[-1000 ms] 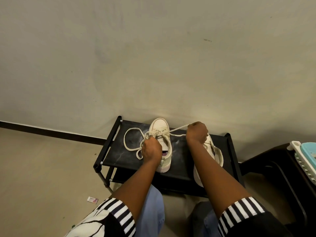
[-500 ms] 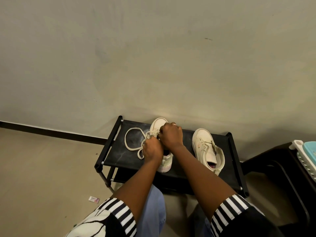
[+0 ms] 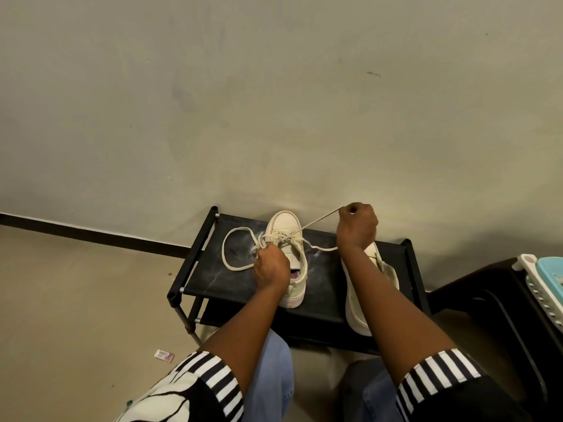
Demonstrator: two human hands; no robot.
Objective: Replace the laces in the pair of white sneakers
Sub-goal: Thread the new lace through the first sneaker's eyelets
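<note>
Two white sneakers stand on a low black rack point(image 3: 213, 278). The left sneaker point(image 3: 286, 226) points at the wall, with a cream lace point(image 3: 227, 257) partly threaded through its eyelets and looping loose to its left. My left hand point(image 3: 271, 266) grips that sneaker at its left side, by the lace. My right hand point(image 3: 356, 226) is raised to the right and pinches the lace's other end, drawn taut from the eyelets. The right sneaker point(image 3: 355, 309) lies behind my right forearm, mostly hidden.
The rack stands against a plain wall with a black skirting strip point(image 3: 91, 236). A dark stand point(image 3: 487, 287) with a white and blue basket point(image 3: 545, 278) is at the right. A small pink wrapper point(image 3: 164, 355) lies on the floor by my left knee.
My right hand went from the left sneaker's eyelets up and to the right, pulling the lace end out taut. My left hand has stayed on the sneaker.
</note>
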